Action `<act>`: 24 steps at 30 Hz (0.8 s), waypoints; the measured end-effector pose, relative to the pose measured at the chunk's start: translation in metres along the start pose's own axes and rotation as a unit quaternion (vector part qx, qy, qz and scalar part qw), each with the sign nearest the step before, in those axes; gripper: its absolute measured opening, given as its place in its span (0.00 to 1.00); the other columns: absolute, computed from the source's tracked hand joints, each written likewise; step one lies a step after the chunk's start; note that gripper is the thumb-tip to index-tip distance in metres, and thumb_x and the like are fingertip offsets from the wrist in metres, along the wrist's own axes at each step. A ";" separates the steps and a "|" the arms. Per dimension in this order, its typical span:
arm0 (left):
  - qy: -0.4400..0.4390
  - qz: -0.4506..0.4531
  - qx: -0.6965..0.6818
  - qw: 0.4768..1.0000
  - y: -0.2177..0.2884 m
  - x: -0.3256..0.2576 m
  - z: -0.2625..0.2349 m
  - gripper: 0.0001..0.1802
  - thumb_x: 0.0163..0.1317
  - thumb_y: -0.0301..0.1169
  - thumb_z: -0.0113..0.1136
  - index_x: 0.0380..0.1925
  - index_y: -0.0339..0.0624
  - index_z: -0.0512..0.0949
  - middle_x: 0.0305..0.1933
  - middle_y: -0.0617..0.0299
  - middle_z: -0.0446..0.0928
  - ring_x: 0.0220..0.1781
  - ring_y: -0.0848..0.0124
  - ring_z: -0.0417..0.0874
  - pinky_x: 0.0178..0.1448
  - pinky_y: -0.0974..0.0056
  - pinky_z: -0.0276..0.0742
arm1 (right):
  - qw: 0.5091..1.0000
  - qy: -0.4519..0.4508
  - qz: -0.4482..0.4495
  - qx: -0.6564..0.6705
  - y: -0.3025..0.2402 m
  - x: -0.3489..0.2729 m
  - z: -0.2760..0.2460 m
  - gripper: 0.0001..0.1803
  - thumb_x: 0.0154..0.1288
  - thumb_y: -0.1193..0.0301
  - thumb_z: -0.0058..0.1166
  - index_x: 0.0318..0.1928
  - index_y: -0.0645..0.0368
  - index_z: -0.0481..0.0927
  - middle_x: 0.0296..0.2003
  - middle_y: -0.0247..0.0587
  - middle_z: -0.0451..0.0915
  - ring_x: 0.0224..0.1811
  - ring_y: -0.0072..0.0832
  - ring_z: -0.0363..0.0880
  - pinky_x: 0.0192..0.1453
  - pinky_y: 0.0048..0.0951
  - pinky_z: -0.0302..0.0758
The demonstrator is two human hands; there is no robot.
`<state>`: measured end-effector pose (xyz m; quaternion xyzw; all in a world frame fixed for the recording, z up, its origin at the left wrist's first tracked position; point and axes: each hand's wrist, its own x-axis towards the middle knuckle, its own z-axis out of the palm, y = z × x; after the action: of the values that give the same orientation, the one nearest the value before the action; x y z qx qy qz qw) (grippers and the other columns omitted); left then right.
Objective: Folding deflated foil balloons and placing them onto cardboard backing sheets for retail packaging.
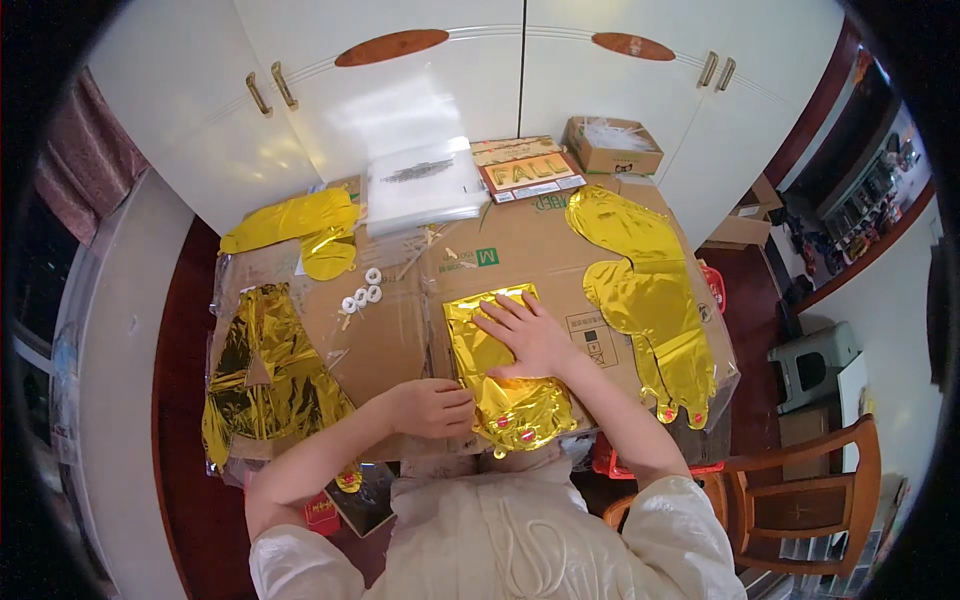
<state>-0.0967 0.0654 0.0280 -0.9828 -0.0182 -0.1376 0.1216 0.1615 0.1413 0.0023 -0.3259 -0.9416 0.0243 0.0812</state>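
Note:
A folded gold foil balloon lies in front of me at the near edge of the cardboard-covered table. Its near end bulges in a loose fold and shows small tabs with red marks. My right hand rests flat on the foil, fingers spread. Against the foil's left edge, my left hand is closed with its fingers curled; what the fingertips hold is hidden. Flat gold foil balloons lie around: a crinkled one at left, a smooth one at far left, and a large one at right.
Several small white ribbon rolls sit left of centre. Clear plastic sleeves, a flat printed package and a small open carton line the back, before white cabinets. A wooden chair stands at right.

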 end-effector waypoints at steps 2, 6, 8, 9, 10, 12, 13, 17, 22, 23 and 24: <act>0.023 -0.062 -0.016 0.998 0.004 -0.001 -0.002 0.20 0.59 0.40 0.61 0.48 0.40 0.79 0.52 0.56 0.80 0.55 0.62 0.81 0.59 0.58 0.79 | 1.000 -0.004 0.002 0.003 0.000 0.000 -0.002 0.49 0.58 0.33 0.48 0.74 0.46 0.59 0.74 0.41 0.58 0.77 0.42 0.52 0.78 0.58 0.45; -0.034 -0.234 -0.080 0.968 0.013 -0.007 -0.010 0.37 0.60 0.53 0.59 0.60 0.35 0.73 0.63 0.49 0.74 0.66 0.56 0.74 0.72 0.50 0.66 | 1.000 0.016 -0.002 0.001 0.000 0.000 0.000 0.50 0.56 0.34 0.52 0.74 0.46 0.59 0.73 0.42 0.59 0.77 0.41 0.54 0.78 0.56 0.47; -0.111 -0.235 -0.071 0.963 0.015 -0.012 -0.007 0.43 0.60 0.60 0.56 0.63 0.33 0.70 0.67 0.47 0.71 0.70 0.56 0.70 0.77 0.47 0.57 | 1.000 0.008 0.003 0.000 0.000 -0.001 -0.001 0.50 0.56 0.34 0.52 0.74 0.46 0.60 0.73 0.42 0.59 0.77 0.41 0.54 0.78 0.56 0.47; -0.117 -0.234 -0.078 0.962 0.016 -0.012 -0.008 0.43 0.61 0.61 0.55 0.63 0.33 0.70 0.67 0.48 0.70 0.71 0.57 0.69 0.77 0.47 0.55 | 1.000 0.004 0.005 -0.002 0.000 -0.001 -0.001 0.50 0.56 0.35 0.52 0.74 0.46 0.60 0.73 0.42 0.59 0.77 0.41 0.54 0.78 0.56 0.47; -0.123 -0.232 -0.085 0.961 0.018 -0.012 -0.010 0.44 0.61 0.61 0.53 0.63 0.34 0.70 0.68 0.49 0.70 0.72 0.59 0.69 0.78 0.46 0.53 | 1.000 0.009 0.002 -0.001 0.001 0.000 0.000 0.50 0.56 0.35 0.53 0.74 0.46 0.60 0.73 0.42 0.59 0.77 0.41 0.54 0.78 0.56 0.47; -0.139 -0.222 -0.106 0.959 0.022 -0.010 -0.015 0.44 0.61 0.61 0.53 0.64 0.35 0.69 0.69 0.50 0.69 0.72 0.60 0.68 0.78 0.45 0.52 | 1.000 0.016 -0.002 0.000 0.001 0.000 0.001 0.50 0.56 0.35 0.53 0.73 0.47 0.60 0.73 0.42 0.60 0.76 0.41 0.54 0.78 0.56 0.47; -0.148 -0.213 -0.119 0.958 0.023 -0.009 -0.017 0.43 0.61 0.61 0.54 0.65 0.37 0.69 0.69 0.51 0.69 0.73 0.61 0.68 0.78 0.44 0.53 | 1.000 0.016 -0.001 0.003 0.001 -0.001 0.001 0.50 0.56 0.36 0.53 0.73 0.47 0.60 0.73 0.42 0.60 0.76 0.41 0.54 0.78 0.55 0.47; -0.135 -0.191 -0.138 0.963 0.042 -0.011 -0.012 0.40 0.62 0.59 0.55 0.65 0.41 0.69 0.69 0.54 0.69 0.72 0.63 0.69 0.77 0.44 0.55 | 1.000 0.017 -0.003 0.005 -0.001 0.000 -0.001 0.49 0.57 0.35 0.51 0.73 0.47 0.61 0.73 0.42 0.60 0.76 0.41 0.54 0.78 0.56 0.46; -0.078 -0.225 -0.147 0.960 0.073 -0.004 -0.013 0.33 0.60 0.49 0.60 0.61 0.42 0.73 0.66 0.55 0.73 0.69 0.64 0.71 0.76 0.51 0.59 | 1.000 0.010 -0.004 0.004 -0.002 -0.003 0.000 0.49 0.57 0.34 0.50 0.73 0.47 0.61 0.73 0.42 0.60 0.76 0.41 0.54 0.78 0.57 0.46; -0.065 -0.228 -0.140 0.961 0.078 -0.003 -0.012 0.32 0.59 0.46 0.62 0.60 0.41 0.73 0.65 0.54 0.73 0.69 0.64 0.72 0.75 0.53 0.60 | 1.000 0.008 -0.003 0.005 -0.004 -0.006 0.000 0.49 0.56 0.34 0.50 0.73 0.47 0.61 0.73 0.42 0.60 0.76 0.41 0.54 0.78 0.57 0.45; -0.059 -0.222 -0.131 0.964 0.082 -0.003 -0.010 0.31 0.59 0.44 0.62 0.60 0.41 0.74 0.65 0.54 0.73 0.69 0.64 0.72 0.75 0.54 0.61 | 1.000 0.005 -0.003 0.006 -0.005 -0.009 0.000 0.50 0.56 0.34 0.50 0.73 0.47 0.61 0.73 0.42 0.60 0.76 0.42 0.54 0.78 0.57 0.45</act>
<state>-0.0970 -0.0167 0.0173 -0.9680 -0.2245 -0.1040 -0.0429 0.1655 0.1314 0.0016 -0.3227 -0.9420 0.0280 0.0883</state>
